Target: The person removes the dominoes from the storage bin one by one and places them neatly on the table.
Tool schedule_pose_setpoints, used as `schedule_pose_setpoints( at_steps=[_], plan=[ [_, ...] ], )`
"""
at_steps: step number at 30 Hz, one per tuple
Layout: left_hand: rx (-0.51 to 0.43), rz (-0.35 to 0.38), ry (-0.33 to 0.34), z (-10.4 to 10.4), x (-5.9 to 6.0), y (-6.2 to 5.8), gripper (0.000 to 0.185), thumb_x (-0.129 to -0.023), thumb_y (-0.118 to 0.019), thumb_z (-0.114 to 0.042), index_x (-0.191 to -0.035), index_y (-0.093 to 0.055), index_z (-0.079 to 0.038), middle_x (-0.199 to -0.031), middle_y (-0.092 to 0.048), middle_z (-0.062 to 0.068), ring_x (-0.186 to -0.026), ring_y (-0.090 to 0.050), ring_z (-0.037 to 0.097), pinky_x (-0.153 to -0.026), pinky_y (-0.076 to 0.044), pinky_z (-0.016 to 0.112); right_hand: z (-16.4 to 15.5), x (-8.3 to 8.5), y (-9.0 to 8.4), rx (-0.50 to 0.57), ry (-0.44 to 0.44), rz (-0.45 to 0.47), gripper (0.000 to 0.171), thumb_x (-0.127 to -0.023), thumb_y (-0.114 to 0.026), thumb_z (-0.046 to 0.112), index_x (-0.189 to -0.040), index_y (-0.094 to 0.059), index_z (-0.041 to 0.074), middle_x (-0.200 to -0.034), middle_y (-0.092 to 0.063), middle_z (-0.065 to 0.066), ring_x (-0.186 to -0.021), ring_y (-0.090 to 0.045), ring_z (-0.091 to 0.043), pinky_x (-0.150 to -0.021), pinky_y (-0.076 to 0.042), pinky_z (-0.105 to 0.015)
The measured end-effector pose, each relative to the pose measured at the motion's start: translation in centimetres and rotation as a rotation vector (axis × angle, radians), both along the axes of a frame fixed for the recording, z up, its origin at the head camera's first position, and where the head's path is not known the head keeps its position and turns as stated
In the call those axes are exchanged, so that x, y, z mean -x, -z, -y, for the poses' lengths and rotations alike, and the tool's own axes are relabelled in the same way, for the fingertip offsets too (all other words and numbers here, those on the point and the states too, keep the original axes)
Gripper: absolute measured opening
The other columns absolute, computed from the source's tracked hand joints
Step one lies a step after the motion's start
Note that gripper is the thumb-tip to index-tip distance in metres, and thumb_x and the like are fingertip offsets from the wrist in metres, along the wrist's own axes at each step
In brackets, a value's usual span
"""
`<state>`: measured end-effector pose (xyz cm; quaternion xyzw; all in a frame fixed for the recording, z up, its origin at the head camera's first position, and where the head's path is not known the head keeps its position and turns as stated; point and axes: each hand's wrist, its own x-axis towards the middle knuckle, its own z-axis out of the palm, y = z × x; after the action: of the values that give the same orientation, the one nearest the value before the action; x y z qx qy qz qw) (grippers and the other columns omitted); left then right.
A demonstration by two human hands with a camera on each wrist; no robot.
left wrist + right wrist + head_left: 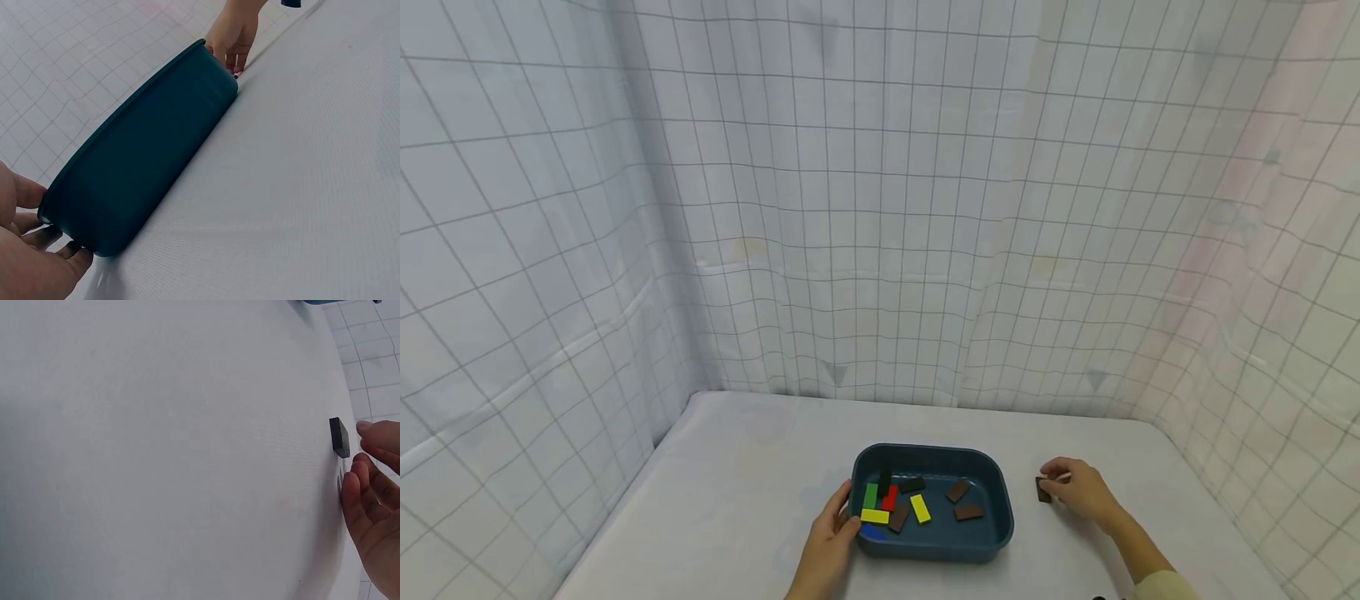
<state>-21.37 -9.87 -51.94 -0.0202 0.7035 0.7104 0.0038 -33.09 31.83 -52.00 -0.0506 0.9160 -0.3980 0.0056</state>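
A dark teal plastic bin (pixel 936 552) stands on the table with several small flat rectangular blocks inside. My left hand (pixel 829 533) holds the bin's left end, thumb at the rim and fingers against the outside wall; in the left wrist view that hand (pixel 37 244) shows at the bin's lower end. To the right of the bin, my right hand (pixel 1078 490) hovers low over a dark brown block (pixel 1042 490). Seen from the right wrist, the block (pixel 339 437) lies just beyond the parted thumb and fingertips.
In the bin are yellow (pixel 921 508), red (pixel 889 498), green (pixel 870 496), blue (pixel 872 531), black (pixel 884 482) and brown (pixel 968 512) blocks. White grid-patterned curtains (pixel 880 208) hang behind and beside the white table (pixel 737 475).
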Motion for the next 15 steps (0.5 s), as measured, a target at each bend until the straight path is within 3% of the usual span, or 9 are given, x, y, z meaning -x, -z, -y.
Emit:
schedule_pose_setpoints(
  at_steps=[7, 15],
  plan=[
    [-0.008, -0.052, 0.033, 0.3, 0.0, 0.4, 0.06, -0.104, -0.046, 0.004, -0.159, -0.024, 0.009, -0.164, -0.02, 0.031, -0.146, -0.031, 0.049, -0.114, -0.033, 0.057, 0.4, 0.1, -1.1, -0.03, -0.03, -0.042, 0.021, -0.094, -0.076, 0.015, -0.111, -0.072, 0.004, -0.102, -0.069, -0.002, -0.096, -0.067, -0.024, -0.074, -0.057, -0.037],
    [-0.002, -0.031, 0.016, 0.3, 0.0, 0.3, 0.059, -0.104, -0.047, 0.004, -0.159, -0.026, 0.008, -0.164, -0.021, 0.031, -0.145, -0.033, 0.049, -0.114, -0.033, 0.059, 2.0, 0.7, -2.3, -0.004, -0.112, -0.082, 0.022, -0.095, -0.076, 0.015, -0.113, -0.072, 0.003, -0.101, -0.07, -0.001, -0.091, -0.067, -0.019, -0.075, -0.056, -0.034]
  ],
)
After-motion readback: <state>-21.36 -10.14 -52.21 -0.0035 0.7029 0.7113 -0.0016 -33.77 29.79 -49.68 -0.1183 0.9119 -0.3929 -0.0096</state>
